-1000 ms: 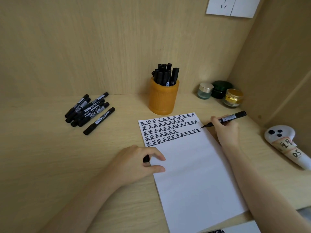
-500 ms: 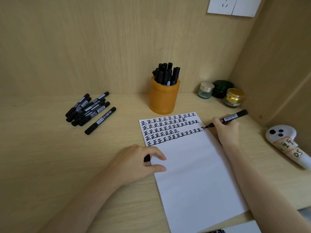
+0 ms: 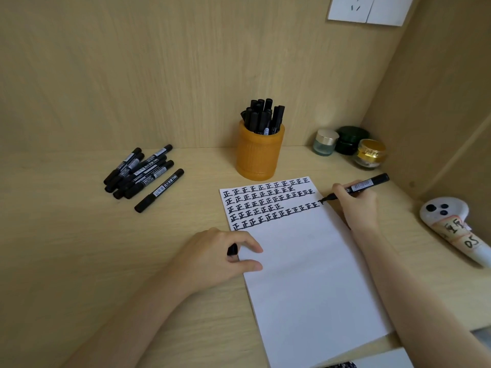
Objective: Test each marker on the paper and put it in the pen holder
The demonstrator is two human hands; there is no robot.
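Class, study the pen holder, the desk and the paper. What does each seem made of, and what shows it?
Pen holder: probably bamboo or moulded plastic, amber with a slight sheen; fine vertical ribs.
Desk: wood or wood-look laminate, matt; pale streaky grain.
Paper: plain white sheet, matt; lies flat, black ink marks crisp on it.

black markers (image 3: 143, 173) | orange pen holder (image 3: 259, 158) | white paper (image 3: 305, 274), black characters (image 3: 268, 204)
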